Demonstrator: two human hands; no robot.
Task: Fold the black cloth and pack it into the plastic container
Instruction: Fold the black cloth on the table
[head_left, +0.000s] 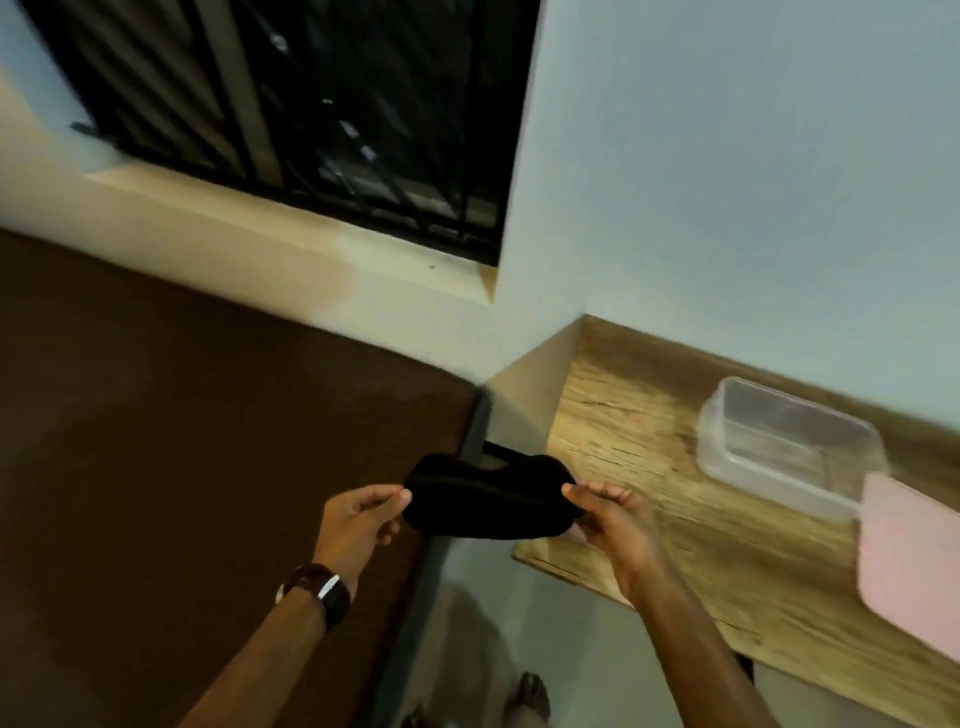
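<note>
While the cloth hangs in the air between your hands, nothing supports it but two pinches.

The brown bed lies to your left, the wooden table to your right, with open floor in the gap directly below the cloth — a slip there means a drop out of easy reach.

The plastic container sits open on the table, well apart from the cloth, its pink lid touching or overlapping its near corner. That lid could get knocked as you swing across; I can't tell how firmly it rests.

The black cloth looks already bunched into a short, thick bundle — likely springy, so it may unroll once one side lets go.

Left hand pinches the cloth's left end, right hand pinches the right end; both grips are fingertip-only, and motion blur hides how deep they go.
</note>
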